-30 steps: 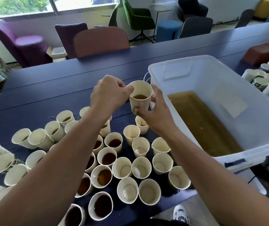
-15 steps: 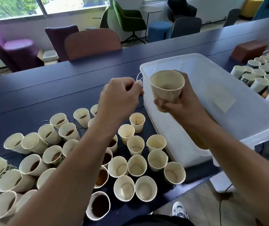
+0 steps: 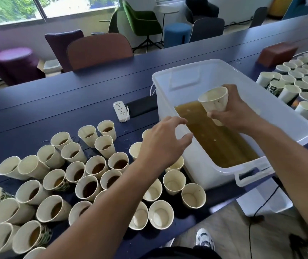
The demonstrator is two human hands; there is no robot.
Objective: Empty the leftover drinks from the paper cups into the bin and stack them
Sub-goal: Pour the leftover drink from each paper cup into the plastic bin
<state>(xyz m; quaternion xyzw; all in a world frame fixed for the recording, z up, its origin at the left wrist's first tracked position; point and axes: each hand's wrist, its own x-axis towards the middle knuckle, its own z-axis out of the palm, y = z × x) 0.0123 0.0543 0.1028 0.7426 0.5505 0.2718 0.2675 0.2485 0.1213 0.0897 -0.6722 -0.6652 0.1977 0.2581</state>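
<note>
Right hand [image 3: 232, 109]: grips a cream paper cup [image 3: 213, 99], tilted, above the brown liquid in the translucent white plastic bin [image 3: 242, 176].
Left hand [image 3: 165, 141]: fingers loosely spread, holding nothing, above the paper cups [image 3: 86, 176] on the dark blue counter [image 3: 56, 101].

Bare forearms, no sleeves; dark top [image 3: 179, 254] at bottom edge; white-and-grey sneaker [image 3: 204, 240] just beside the top.

Long dark blue table [image 3: 59, 101] backed by purple [image 3: 9, 60], brown [image 3: 99, 50] and green chairs [image 3: 142, 21], a blue stool [image 3: 177, 34], daylit window [image 3: 46, 6] behind.
</note>
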